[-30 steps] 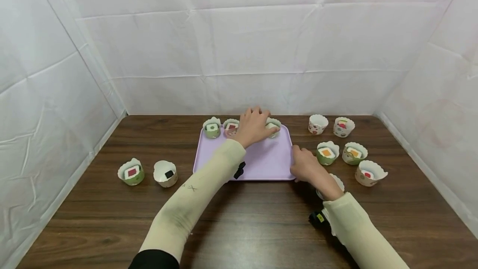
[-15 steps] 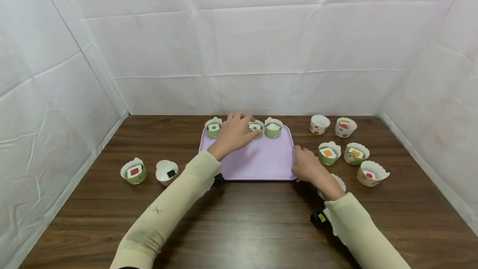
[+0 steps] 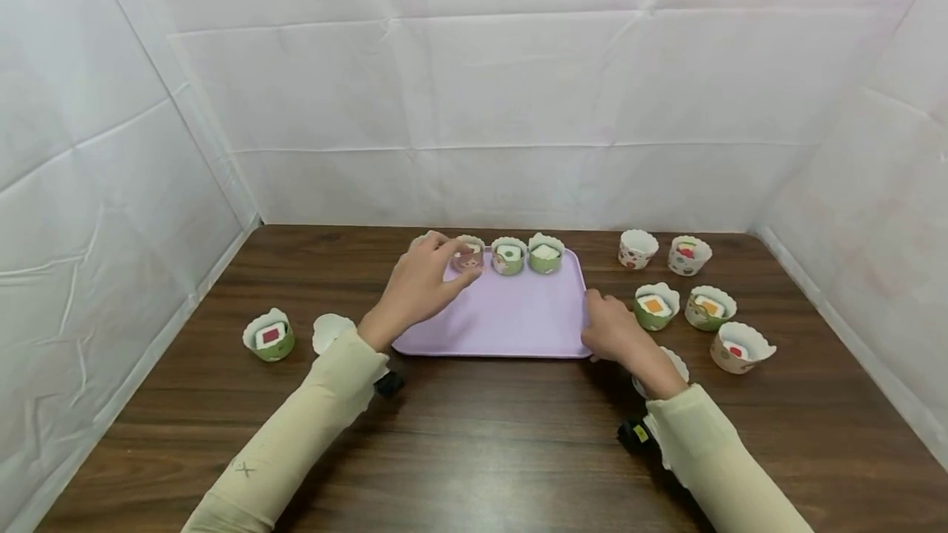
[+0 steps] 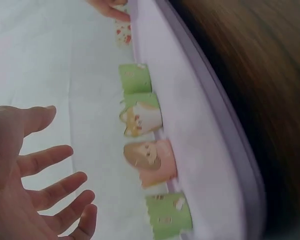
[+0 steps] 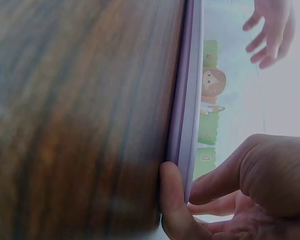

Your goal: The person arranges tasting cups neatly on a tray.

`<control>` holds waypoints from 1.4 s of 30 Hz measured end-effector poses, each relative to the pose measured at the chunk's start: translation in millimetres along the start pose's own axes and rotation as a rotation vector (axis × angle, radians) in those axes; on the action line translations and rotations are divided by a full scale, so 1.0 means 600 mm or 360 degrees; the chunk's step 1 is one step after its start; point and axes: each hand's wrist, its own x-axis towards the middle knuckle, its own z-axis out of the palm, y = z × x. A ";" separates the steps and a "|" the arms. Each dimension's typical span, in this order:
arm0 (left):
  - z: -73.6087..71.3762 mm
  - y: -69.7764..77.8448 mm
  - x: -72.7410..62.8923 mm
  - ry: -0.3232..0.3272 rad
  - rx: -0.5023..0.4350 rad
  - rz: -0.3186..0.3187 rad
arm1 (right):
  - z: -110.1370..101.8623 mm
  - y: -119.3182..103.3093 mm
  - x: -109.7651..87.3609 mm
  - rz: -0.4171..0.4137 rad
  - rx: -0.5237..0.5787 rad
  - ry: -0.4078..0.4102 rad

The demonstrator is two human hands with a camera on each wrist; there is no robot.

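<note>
A lilac tray (image 3: 511, 319) lies on the table with a row of paper cups along its far edge. The pink cup (image 3: 468, 255) and two green cups, one at the middle (image 3: 508, 257) and one at the right (image 3: 546, 254), hold small pale pieces. Over the tray's left side hovers my left hand (image 3: 422, 282), fingers spread and holding nothing; it mostly hides the leftmost green cup (image 4: 169, 217). My right hand (image 3: 613, 326) pinches the tray's right rim near the front corner, thumb and finger on opposite faces of the rim in the right wrist view.
Right of the tray stand several patterned paper cups, among them a white one (image 3: 638, 250) and a green one (image 3: 656, 305). One cup (image 3: 670, 364) is partly behind my right wrist. At left are a green cup (image 3: 269, 336) and a white cup (image 3: 329, 331). White sheeting (image 3: 518, 89) walls the table.
My left hand has moved left across the row of cups, from the right green cup to the left end, uncovering the cups. The right hand keeps its place at the tray's rim.
</note>
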 end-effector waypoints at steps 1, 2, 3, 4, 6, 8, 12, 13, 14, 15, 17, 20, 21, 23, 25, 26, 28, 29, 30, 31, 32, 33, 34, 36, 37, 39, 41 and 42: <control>-0.005 -0.005 -0.006 0.0011 0.0013 -0.0007 | 0.000 -0.001 0.000 -0.0003 0.0004 -0.0001; -0.010 -0.010 -0.012 0.0017 0.0011 -0.0032 | 0.001 -0.002 -0.001 -0.0006 0.0006 0.0000; -0.016 -0.016 -0.018 0.0021 0.0004 -0.0056 | 0.002 -0.002 -0.001 -0.0008 0.0009 -0.0001; -0.022 -0.023 -0.025 0.0036 0.0004 -0.0071 | 0.003 -0.003 0.000 -0.0006 0.0014 -0.0002; -0.032 -0.036 -0.038 0.0078 -0.0001 -0.0087 | 0.003 -0.004 0.000 -0.0005 0.0016 -0.0005; -0.042 -0.049 -0.048 0.0109 0.0000 -0.0108 | 0.003 -0.003 0.001 -0.0001 0.0009 -0.0007; -0.059 -0.072 -0.064 0.0137 0.0044 -0.0131 | 0.000 -0.002 -0.001 -0.0018 -0.0017 0.0025; -0.063 -0.077 -0.067 0.0137 0.0045 -0.0141 | -0.001 -0.002 -0.001 -0.0020 -0.0018 0.0030; -0.068 -0.082 -0.070 0.0135 0.0045 -0.0152 | -0.002 -0.002 -0.002 -0.0023 -0.0015 0.0034; -0.073 -0.088 -0.073 0.0136 0.0048 -0.0164 | -0.002 -0.001 -0.002 -0.0023 -0.0011 0.0034; -0.084 -0.100 -0.078 0.0137 0.0039 -0.0202 | -0.002 -0.001 -0.003 -0.0016 0.0006 0.0027; -0.104 -0.119 -0.086 0.0143 0.0020 -0.0269 | -0.002 0.000 -0.003 -0.0003 0.0035 0.0006; -0.110 -0.125 -0.089 0.0149 0.0010 -0.0291 | -0.003 0.000 -0.003 -0.0002 0.0036 0.0001; -0.123 -0.137 -0.095 0.0161 -0.0009 -0.0322 | -0.003 0.000 -0.003 0.0000 0.0039 -0.0004; -0.135 -0.148 -0.101 0.0176 -0.0028 -0.0342 | -0.003 0.000 -0.003 -0.0006 0.0033 0.0000; -0.141 -0.153 -0.105 0.0177 -0.0034 -0.0347 | -0.002 0.001 -0.003 -0.0011 0.0024 0.0007; -0.151 -0.165 -0.112 0.0175 -0.0044 -0.0348 | -0.003 0.001 -0.003 -0.0021 0.0016 0.0013; -0.155 -0.171 -0.116 0.0165 -0.0046 -0.0350 | -0.002 0.001 -0.003 -0.0023 0.0014 0.0018; -0.159 -0.177 -0.120 0.0151 -0.0046 -0.0351 | -0.002 0.001 -0.003 -0.0025 0.0010 0.0021; -0.163 -0.182 -0.124 0.0126 -0.0048 -0.0357 | -0.002 0.001 -0.003 -0.0027 0.0008 0.0024; -0.167 -0.188 -0.128 0.0094 -0.0047 -0.0363 | -0.002 0.002 -0.003 -0.0028 0.0008 0.0026; -0.172 -0.194 -0.132 0.0059 -0.0049 -0.0374 | -0.002 0.002 -0.003 -0.0029 0.0010 0.0028; -0.176 -0.200 -0.136 0.0012 -0.0048 -0.0386 | -0.002 0.002 -0.003 -0.0027 0.0011 0.0032; -0.186 -0.211 -0.144 -0.0094 -0.0048 -0.0410 | -0.001 0.002 -0.003 -0.0028 0.0009 0.0038; -0.190 -0.218 -0.147 -0.0150 -0.0045 -0.0414 | -0.002 0.002 -0.003 -0.0036 0.0004 0.0041; -0.201 -0.230 -0.152 -0.0253 -0.0037 -0.0414 | -0.001 0.002 -0.003 -0.0037 0.0009 0.0038; -0.210 -0.242 -0.156 -0.0344 -0.0039 -0.0399 | -0.001 0.002 -0.003 -0.0035 0.0007 0.0029; -0.215 -0.247 -0.158 -0.0384 -0.0040 -0.0389 | -0.002 0.002 -0.004 -0.0036 0.0001 0.0026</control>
